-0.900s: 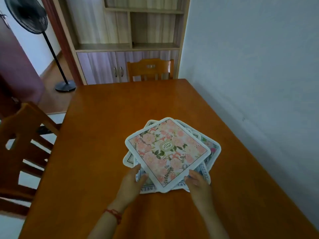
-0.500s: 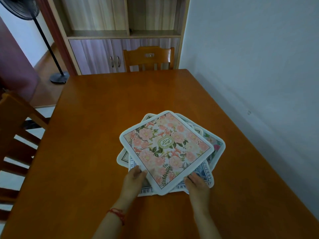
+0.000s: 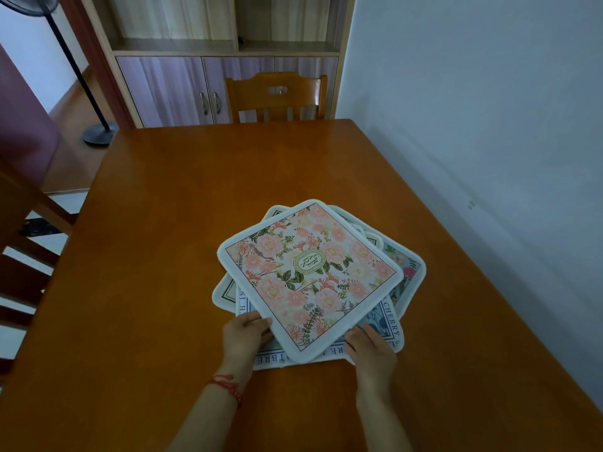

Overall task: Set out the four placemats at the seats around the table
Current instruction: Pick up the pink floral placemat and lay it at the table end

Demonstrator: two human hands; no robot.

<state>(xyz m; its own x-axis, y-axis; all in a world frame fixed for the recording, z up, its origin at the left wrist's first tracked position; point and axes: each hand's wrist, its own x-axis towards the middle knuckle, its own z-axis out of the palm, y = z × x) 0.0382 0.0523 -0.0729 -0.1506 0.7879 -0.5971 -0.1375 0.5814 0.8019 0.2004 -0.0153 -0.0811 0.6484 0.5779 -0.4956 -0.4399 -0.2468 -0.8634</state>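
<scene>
Holding the square floral placemat [image 3: 310,275], both hands' grip: left hand [image 3: 245,334], right hand [image 3: 370,349].

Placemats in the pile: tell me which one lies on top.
The pink floral placemat: its whole face shows, while the others only peek out beneath it. Both hands hold its near corner.
</scene>
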